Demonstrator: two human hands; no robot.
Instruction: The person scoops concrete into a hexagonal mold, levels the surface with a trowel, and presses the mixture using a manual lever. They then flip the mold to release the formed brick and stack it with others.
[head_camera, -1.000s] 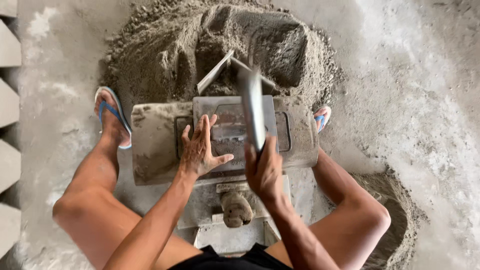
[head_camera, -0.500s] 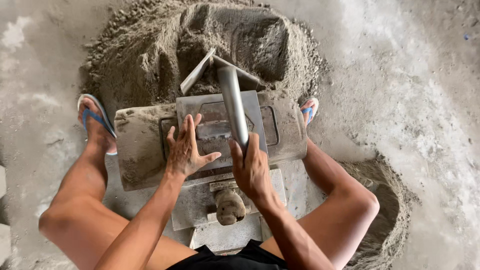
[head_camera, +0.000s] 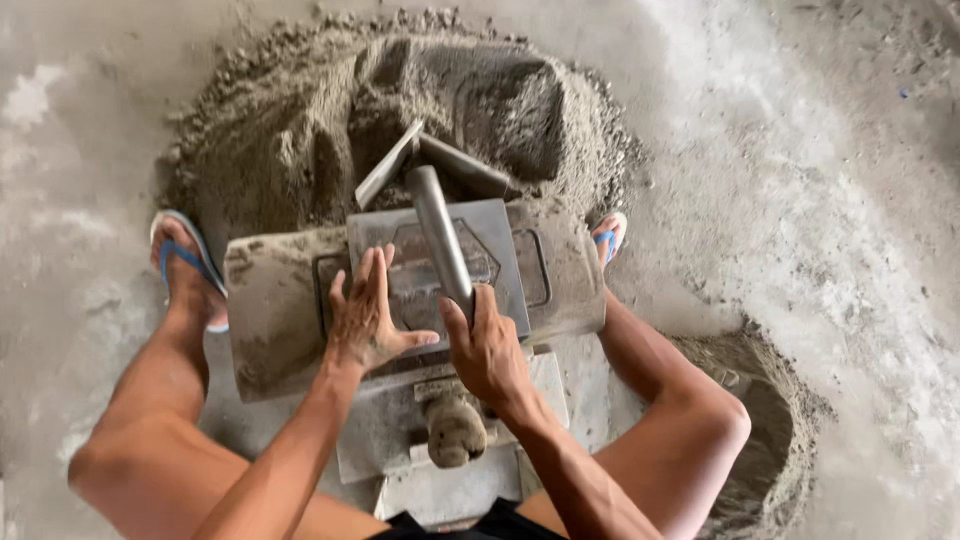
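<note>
I squat over a grey, cement-caked metal mould (head_camera: 270, 310) on the floor. My left hand (head_camera: 368, 315) lies flat, fingers spread, on the square metal plate (head_camera: 500, 255) set in the mould's top. My right hand (head_camera: 488, 352) grips a thick grey metal bar (head_camera: 438, 235), which lies across that plate and points away from me towards the sand pile. A metal scoop (head_camera: 415, 160) sticks in the pile just beyond the mould.
A heap of damp grey sand mix (head_camera: 300, 130) rises behind the mould. More mix (head_camera: 780, 450) lies by my right knee. A lump-shaped handle (head_camera: 455, 430) sits on a slab below my hands. My feet wear blue sandals (head_camera: 185, 260).
The bar in my right hand has come down from an upright tilt and now lies on the plate. My left hand has stayed flat on the plate.
</note>
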